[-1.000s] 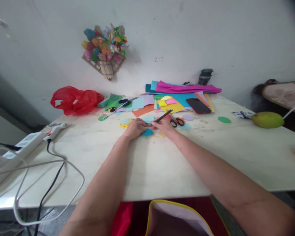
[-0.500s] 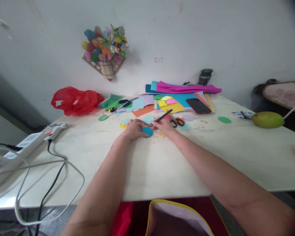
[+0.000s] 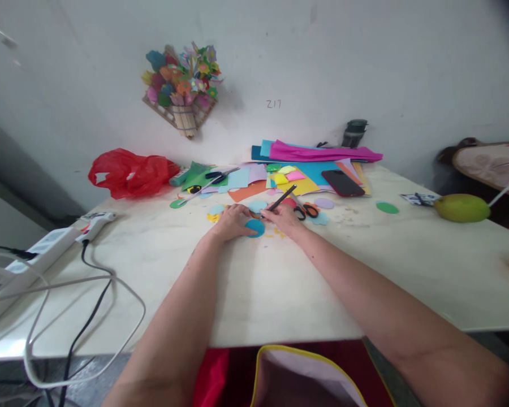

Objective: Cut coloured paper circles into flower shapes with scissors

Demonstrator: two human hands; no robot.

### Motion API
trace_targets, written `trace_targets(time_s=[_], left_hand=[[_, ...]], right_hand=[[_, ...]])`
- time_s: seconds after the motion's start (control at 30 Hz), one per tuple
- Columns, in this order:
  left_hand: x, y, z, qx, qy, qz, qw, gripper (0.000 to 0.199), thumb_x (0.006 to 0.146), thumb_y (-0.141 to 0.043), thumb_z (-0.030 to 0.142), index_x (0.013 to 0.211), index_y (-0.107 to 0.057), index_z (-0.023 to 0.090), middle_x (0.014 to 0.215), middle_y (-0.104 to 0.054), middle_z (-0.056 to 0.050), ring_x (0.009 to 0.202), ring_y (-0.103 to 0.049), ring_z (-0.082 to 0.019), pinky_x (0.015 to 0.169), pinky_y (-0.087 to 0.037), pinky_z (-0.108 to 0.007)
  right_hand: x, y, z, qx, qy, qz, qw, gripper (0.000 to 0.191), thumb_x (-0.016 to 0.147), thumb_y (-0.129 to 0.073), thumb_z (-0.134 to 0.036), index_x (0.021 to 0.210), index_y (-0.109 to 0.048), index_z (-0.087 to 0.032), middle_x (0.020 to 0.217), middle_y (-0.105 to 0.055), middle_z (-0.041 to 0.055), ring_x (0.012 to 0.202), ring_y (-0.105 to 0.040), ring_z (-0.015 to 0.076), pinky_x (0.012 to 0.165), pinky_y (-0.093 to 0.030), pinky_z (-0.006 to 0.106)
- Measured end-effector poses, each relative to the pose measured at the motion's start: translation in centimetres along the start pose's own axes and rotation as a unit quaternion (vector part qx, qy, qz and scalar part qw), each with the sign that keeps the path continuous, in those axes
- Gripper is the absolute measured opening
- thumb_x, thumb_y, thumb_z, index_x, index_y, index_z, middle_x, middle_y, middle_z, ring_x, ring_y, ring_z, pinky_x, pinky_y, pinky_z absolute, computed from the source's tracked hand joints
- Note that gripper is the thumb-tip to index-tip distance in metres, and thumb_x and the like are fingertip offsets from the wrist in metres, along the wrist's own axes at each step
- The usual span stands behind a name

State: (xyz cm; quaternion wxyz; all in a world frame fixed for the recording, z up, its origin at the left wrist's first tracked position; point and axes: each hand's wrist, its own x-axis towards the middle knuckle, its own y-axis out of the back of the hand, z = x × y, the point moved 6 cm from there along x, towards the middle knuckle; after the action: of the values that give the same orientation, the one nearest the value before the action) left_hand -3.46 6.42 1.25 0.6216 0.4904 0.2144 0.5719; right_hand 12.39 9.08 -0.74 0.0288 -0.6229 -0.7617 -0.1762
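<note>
My right hand (image 3: 283, 218) is closed round a slim dark pen (image 3: 287, 195), which tilts up to the right with its lower end near my left fingertips. At the left, my left hand (image 3: 232, 221) bends over the table and holds a blue paper circle (image 3: 255, 228) down with its thumb. Just beyond the hands lies a light-blue paper piece (image 3: 258, 207). Black-handled scissors (image 3: 305, 212) rest beside my right hand, partly hidden by it. A light-blue flower-shaped cutout (image 3: 319, 219) and a lilac oval (image 3: 324, 202) are close by.
Coloured sheets (image 3: 250, 189), a phone (image 3: 343, 183) and rolled magenta material (image 3: 322, 151) lie at the back. A red plastic bag (image 3: 129, 172) sits back left. Cables and a power strip (image 3: 38, 254) occupy the left side; a green fruit (image 3: 462, 208) is at right.
The pen's upper end has shifted slightly left and up in my right hand. My left hand and the blue circle stay almost where they were.
</note>
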Motion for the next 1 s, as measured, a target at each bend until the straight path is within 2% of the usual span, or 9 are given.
trace_targets(time_s=[0.07, 0.2, 0.47, 1.0], left_hand=[[0.08, -0.15, -0.04, -0.005, -0.012, -0.003, 1.0, 0.05, 0.048, -0.077, 0.043, 0.092, -0.06, 0.024, 0.105, -0.06, -0.003, 0.104, -0.05, -0.024, 0.091, -0.038, -0.036], [0.18, -0.3, 0.16, -0.025, -0.044, -0.01, 0.999, 0.044, 0.049, -0.077, 0.042, 0.086, -0.06, 0.024, 0.108, -0.06, -0.002, 0.109, -0.049, -0.022, 0.098, -0.032, -0.038], [0.07, -0.33, 0.19, -0.029, -0.04, -0.018, 0.999, 0.036, 0.051, -0.077, 0.041, 0.079, -0.064, 0.023, 0.116, -0.056, -0.006, 0.114, -0.048, -0.024, 0.102, -0.029, -0.041], [0.14, -0.22, 0.54, -0.031, -0.049, -0.024, 0.998, 0.034, 0.052, -0.077, 0.041, 0.077, -0.064, 0.023, 0.106, -0.063, -0.004, 0.111, -0.051, -0.025, 0.1, -0.03, -0.041]], right_hand=[[0.02, 0.15, -0.12, -0.039, 0.017, 0.005, 0.999, 0.022, 0.069, -0.064, -0.037, 0.07, -0.065, -0.015, 0.062, -0.064, 0.0019, 0.064, -0.061, 0.016, 0.064, -0.048, 0.026], [-0.06, 0.14, -0.37, -0.081, 0.017, -0.002, 0.997, 0.023, 0.069, -0.064, -0.037, 0.07, -0.067, -0.014, 0.065, -0.066, 0.0025, 0.066, -0.06, 0.0157, 0.064, -0.046, 0.025], [0.15, 0.0, -0.01, -0.106, 0.013, -0.004, 0.994, 0.02, 0.069, -0.064, -0.034, 0.072, -0.069, -0.015, 0.067, -0.067, 0.0029, 0.065, -0.06, 0.0152, 0.063, -0.045, 0.024], [0.04, 0.05, -0.31, -0.113, 0.013, 0.007, 0.993, 0.021, 0.07, -0.065, -0.034, 0.075, -0.069, -0.014, 0.067, -0.066, 0.0033, 0.067, -0.059, 0.0157, 0.065, -0.045, 0.026]])
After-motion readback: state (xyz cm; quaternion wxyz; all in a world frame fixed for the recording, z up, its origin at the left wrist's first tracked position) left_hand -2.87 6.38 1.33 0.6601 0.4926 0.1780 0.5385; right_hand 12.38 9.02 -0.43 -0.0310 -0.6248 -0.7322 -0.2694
